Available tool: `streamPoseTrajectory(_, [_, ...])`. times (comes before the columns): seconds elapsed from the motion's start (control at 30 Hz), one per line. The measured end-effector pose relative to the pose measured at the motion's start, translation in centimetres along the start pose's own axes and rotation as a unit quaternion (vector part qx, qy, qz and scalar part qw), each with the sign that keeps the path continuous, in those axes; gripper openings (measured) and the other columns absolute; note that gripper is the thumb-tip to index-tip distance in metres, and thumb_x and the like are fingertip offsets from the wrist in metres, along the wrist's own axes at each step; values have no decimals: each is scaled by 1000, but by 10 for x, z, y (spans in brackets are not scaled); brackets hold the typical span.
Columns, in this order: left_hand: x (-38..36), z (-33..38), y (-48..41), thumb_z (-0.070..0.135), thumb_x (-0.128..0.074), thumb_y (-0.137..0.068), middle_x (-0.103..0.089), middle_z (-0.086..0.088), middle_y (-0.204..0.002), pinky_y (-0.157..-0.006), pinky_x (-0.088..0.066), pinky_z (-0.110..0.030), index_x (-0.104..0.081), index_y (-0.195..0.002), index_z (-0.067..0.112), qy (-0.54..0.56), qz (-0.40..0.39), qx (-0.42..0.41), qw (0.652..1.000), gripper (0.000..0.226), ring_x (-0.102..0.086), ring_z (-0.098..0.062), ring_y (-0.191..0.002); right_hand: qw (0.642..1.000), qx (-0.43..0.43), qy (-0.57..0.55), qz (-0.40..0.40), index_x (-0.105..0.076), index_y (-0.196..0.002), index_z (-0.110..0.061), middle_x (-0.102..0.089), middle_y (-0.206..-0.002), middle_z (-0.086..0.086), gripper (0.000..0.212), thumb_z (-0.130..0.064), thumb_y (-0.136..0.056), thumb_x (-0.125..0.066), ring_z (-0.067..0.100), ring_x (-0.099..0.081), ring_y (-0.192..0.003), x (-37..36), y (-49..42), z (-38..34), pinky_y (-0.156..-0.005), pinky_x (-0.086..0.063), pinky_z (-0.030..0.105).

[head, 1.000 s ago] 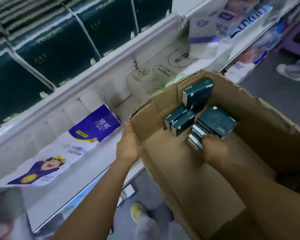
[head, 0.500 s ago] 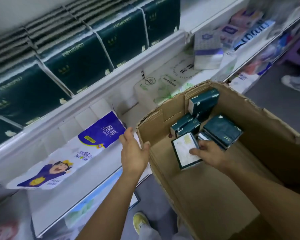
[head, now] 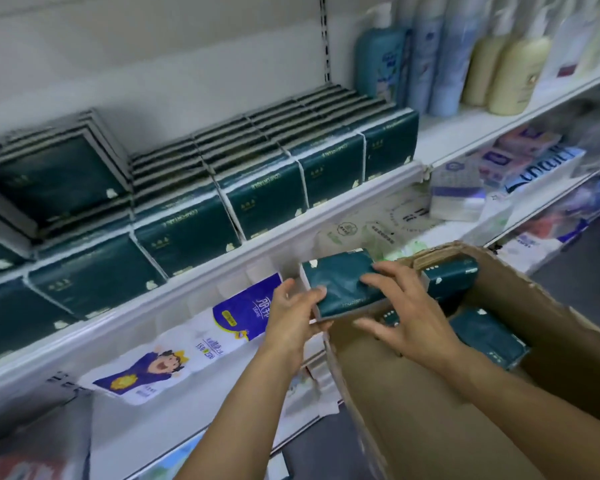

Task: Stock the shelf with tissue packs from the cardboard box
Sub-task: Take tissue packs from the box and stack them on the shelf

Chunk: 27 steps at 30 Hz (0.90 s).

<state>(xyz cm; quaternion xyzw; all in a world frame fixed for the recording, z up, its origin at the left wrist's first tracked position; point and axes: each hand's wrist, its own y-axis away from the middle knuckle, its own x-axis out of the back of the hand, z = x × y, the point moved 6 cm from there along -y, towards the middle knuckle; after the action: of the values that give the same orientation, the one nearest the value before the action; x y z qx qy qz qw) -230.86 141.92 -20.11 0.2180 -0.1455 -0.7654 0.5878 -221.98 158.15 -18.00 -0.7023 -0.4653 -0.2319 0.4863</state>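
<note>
A dark green tissue pack (head: 340, 282) is held above the near left corner of the cardboard box (head: 568, 344). My left hand (head: 291, 320) grips its left end from below. My right hand (head: 406, 317) rests on its right side with fingers spread over the top. More green packs (head: 489, 337) lie inside the box at the right. The white shelf (head: 201, 271) above carries rows of the same green packs (head: 184, 233), standing side by side.
Bottles (head: 510, 77) stand at the right end of the upper shelf. A white and purple toilet-roll bag (head: 194, 344) lies on the lower shelf beside my left hand. Pale tissue bags (head: 378, 226) sit behind the box. Grey floor shows at the far right.
My right hand lifted a green pack out of the box. My left hand let go of the box edge and took hold of the pack's left end. The view tilted up toward the shelf.
</note>
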Motion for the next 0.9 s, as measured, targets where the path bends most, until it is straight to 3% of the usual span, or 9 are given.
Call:
streamPoseTrajectory(0.1, [16, 18, 6, 6, -65, -89, -68, -10, -114, -67, -58, -34, -42, -133, 13, 13, -16, -45, 999, 50, -69, -22, -93, 994, -73, -76, 12, -44, -134, -27, -42, -132, -12, 51, -55, -91, -46, -3, -43, -115, 6, -15, -7, -88, -30, 7])
streamPoseTrajectory(0.23, [37, 42, 14, 3, -63, -88, -72, -8, -106, -90, -54, -45, -51, -126, 16, -13, -15, -91, 996, 42, -68, -28, -98, 950, -181, -241, 76, -42, -131, -37, -51, -115, -21, 40, -55, -96, -37, -13, -49, -103, 11, -44, -13, -77, -39, 11])
streamPoseTrajectory(0.33, [55, 69, 23, 7, -65, -85, -71, -5, -103, -72, -52, -28, -54, -122, 19, -50, 8, -138, 989, 39, -66, -16, -86, 950, -148, -264, 78, -50, -126, -32, -55, -114, -17, 35, -50, -97, -44, -4, -52, -104, 23, -77, -32, -80, -43, 20])
streamPoseTrajectory(0.43, [62, 97, 36, 16, -74, -78, -70, -8, -103, -60, -48, -16, -54, -121, 22, -89, -13, -165, 982, 47, -67, -11, -78, 944, -110, -312, -19, -61, -120, -27, -64, -109, -9, 34, -43, -91, -55, 7, -58, -98, 28, -111, -66, -78, -47, 17])
streamPoseTrajectory(0.57, [72, 129, 51, 17, -81, -73, -70, -12, -105, -66, -53, -22, -51, -125, 22, -114, -32, -194, 974, 60, -71, -19, -83, 917, -61, -334, -210, -63, -122, -24, -68, -107, -3, 41, -38, -83, -68, -2, -62, -93, 17, -138, -114, -75, -48, 11])
streamPoseTrajectory(0.67, [91, 153, 64, 22, -83, -71, -68, -12, -106, -74, -56, -26, -52, -122, 28, -146, -7, -222, 964, 60, -70, -21, -88, 896, -43, -368, -245, -69, -108, -11, -72, -97, 1, 25, -17, -84, -72, 5, -65, -85, 17, -155, -139, -68, -49, 12])
streamPoseTrajectory(0.77, [110, 176, 79, 20, -81, -76, -71, -11, -97, -74, -57, -28, -52, -123, 29, -162, 9, -261, 952, 56, -70, -22, -88, 872, -44, -398, -281, -64, -97, -3, -65, -82, 10, 29, -21, -79, -78, 21, -53, -69, 10, -170, -159, -54, -43, 23])
streamPoseTrajectory(0.83, [121, 193, 90, 20, -80, -77, -72, -3, -89, -66, -54, -24, -51, -124, 28, -174, 18, -300, 938, 55, -68, -14, -80, 851, -44, -425, -304, -62, -96, -5, -63, -80, 10, 29, -22, -76, -74, 24, -50, -68, 4, -178, -173, -54, -42, 30])
streamPoseTrajectory(0.9, [135, 210, 100, 27, -78, -78, -72, 2, -94, -73, -56, -25, -51, -124, 29, -196, 37, -336, 920, 53, -67, -12, -86, 840, -28, -440, -316, -65, -102, -10, -68, -86, 11, 24, -19, -80, -72, 25, -57, -71, -1, -186, -190, -57, -47, 32])
